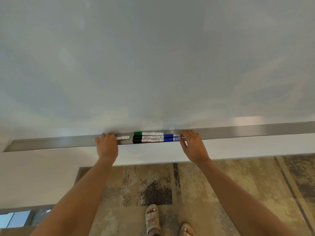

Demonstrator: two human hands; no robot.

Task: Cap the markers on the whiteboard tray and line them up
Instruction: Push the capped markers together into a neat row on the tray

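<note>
Markers lie lengthwise in the metal whiteboard tray point(51, 142), which runs along the bottom of the whiteboard point(153, 65). Green marker point(148, 133) at the back, green cap on, pointing left. In front of it two black markers point(147, 139), stacked side by side, black caps on at their left ends. Just right of these, two blue markers point(171, 137), blue ends touching the black markers' tails, their right ends hidden under the right hand point(191, 143). Right hand has fingers spread flat over the blue markers, not closed around anything. Red marker point(122, 138) sits apart to the left, white barrel showing, red tip poking out past the left hand point(107, 145). Left hand is curled around the red marker's left part, gripping it. Below: patterned carpet point(153, 184) and two sandalled feet point(153, 218).
</note>
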